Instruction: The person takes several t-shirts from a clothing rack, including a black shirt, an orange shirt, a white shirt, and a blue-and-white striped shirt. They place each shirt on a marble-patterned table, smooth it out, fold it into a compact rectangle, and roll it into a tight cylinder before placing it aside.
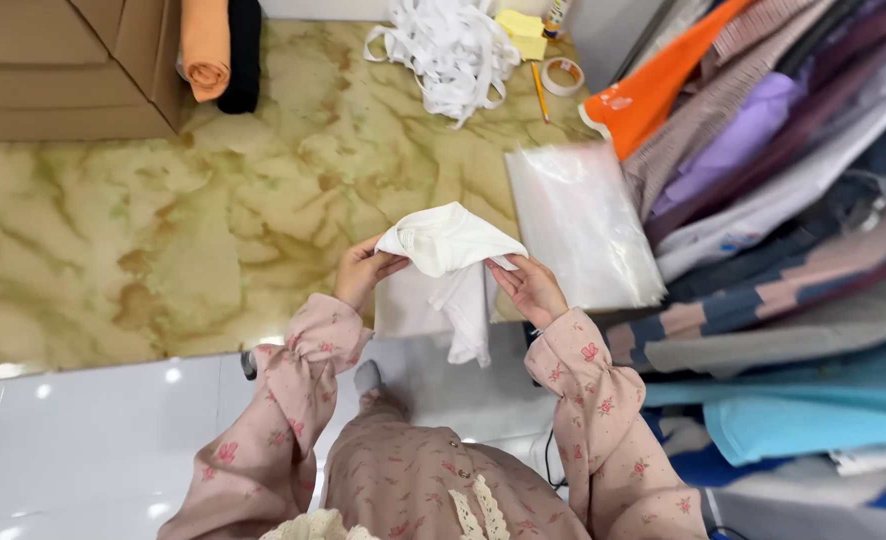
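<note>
Head view shows a white cloth [450,245] held up over the yellow marble floor [163,220], with one end hanging down. The left hand [365,272] pinches its left edge and the right hand [531,288] pinches its right edge (both sleeves are pink with flowers). A clear plastic bag [583,225] lies just beside the right hand, and a big pile of folded clothes [793,200] sits further right

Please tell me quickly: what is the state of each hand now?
Left hand: closed on the left edge of the white garment.
Right hand: closed on the garment's right edge.
</note>
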